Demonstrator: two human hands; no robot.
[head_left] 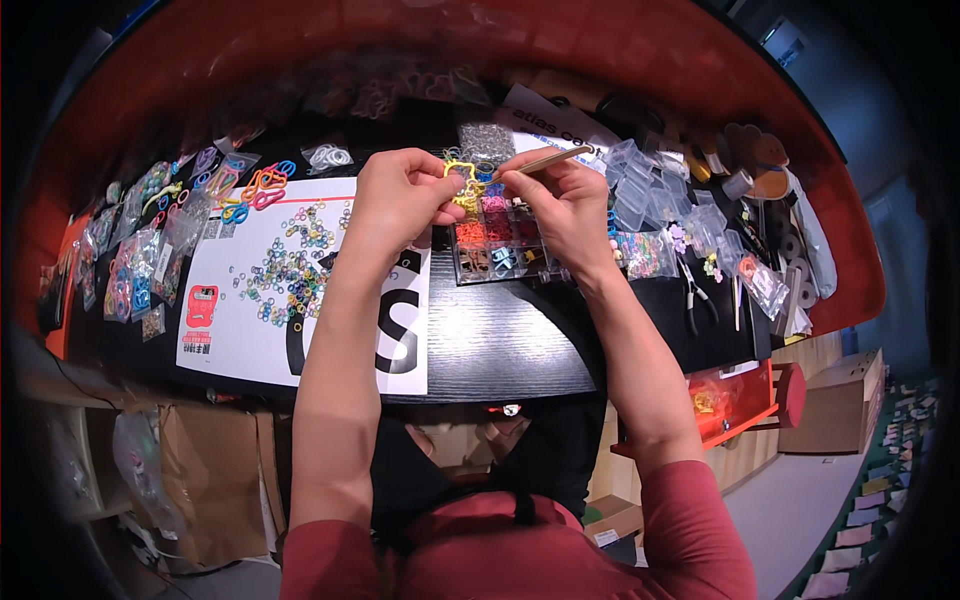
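Observation:
My left hand [402,195] pinches a bright yellow outline-shaped plastic piece [459,168], with more yellow bits hanging below it. My right hand [563,205] is closed on a slim gold-beige tool [550,161], whose back end points up and to the right. Its working tip, by the yellow piece, is too small to make out. Both hands are raised close together over a divided clear box [484,260] of small coloured pieces, sorted into red, pink, brown, blue and other compartments. Part of the box is hidden by my hands.
Many small coloured rings [285,275] lie scattered on a white printed sheet [225,345] at left. Bagged trinkets [130,275] crowd the left edge. Clear plastic cases [640,185], pliers [692,295] and bags are at right. An orange-red drawer [735,425] stands open below the table's right side.

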